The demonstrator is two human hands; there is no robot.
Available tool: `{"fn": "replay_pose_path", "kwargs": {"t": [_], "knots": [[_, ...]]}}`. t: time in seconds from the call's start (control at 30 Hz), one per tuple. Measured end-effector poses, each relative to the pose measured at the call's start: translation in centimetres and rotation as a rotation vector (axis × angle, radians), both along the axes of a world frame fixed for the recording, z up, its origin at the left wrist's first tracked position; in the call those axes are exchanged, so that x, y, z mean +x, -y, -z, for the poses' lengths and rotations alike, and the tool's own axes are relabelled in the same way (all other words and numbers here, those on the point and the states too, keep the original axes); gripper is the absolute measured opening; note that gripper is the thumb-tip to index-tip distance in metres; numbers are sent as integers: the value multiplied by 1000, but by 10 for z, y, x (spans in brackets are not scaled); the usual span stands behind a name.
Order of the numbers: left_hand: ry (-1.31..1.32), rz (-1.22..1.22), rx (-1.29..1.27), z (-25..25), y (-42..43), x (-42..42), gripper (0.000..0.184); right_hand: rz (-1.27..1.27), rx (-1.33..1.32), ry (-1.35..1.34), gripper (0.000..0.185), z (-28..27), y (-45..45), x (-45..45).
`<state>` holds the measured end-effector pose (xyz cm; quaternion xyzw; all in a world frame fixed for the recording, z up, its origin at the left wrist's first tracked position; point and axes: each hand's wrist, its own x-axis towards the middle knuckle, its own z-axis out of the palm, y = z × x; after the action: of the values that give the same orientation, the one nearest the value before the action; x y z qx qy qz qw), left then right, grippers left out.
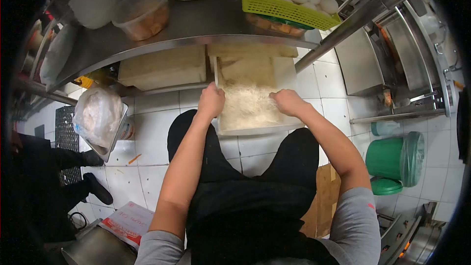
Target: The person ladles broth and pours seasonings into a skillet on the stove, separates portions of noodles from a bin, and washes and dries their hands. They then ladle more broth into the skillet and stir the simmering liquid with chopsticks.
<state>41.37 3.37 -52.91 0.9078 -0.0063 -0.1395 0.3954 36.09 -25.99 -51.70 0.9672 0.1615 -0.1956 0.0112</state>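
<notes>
A white rectangular bin (260, 131) stands out from under the metal table, with a pale, crumb-like or powdery material (248, 103) inside. My left hand (211, 101) is closed on the bin's left wall. On the other side, my right hand (288, 102) is over the right part of the bin, its fingers curled at the pale material; what they hold, if anything, is too small to tell.
The metal table (196, 24) above carries a green basket of eggs (289, 7) and a plastic tub (142, 14). A bagged tray (98, 118) is at left, near another person's legs (73, 176). Green buckets (392, 159) stand at right, a cardboard box (128, 223) lower left.
</notes>
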Motion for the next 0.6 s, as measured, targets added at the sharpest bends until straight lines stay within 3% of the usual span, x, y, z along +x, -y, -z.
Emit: {"fn": "replay_pose_path", "kwargs": {"t": [0.1, 0.3, 0.4, 0.5, 0.6], "knots": [[3, 18, -5, 3, 0, -1, 32, -66, 104, 14, 24, -12, 3, 3], [-4, 18, -10, 2, 0, 0, 31, 26, 31, -36, 33, -12, -13, 14], [6, 19, -22, 5, -1, 0, 31, 30, 282, -30, 44, -4, -2, 15], [14, 23, -29, 7, -1, 0, 31, 335, 560, -382, 54, -9, 13, 24], [-8, 18, -25, 9, -1, 2, 31, 186, 533, -213, 47, -14, 17, 15]]}}
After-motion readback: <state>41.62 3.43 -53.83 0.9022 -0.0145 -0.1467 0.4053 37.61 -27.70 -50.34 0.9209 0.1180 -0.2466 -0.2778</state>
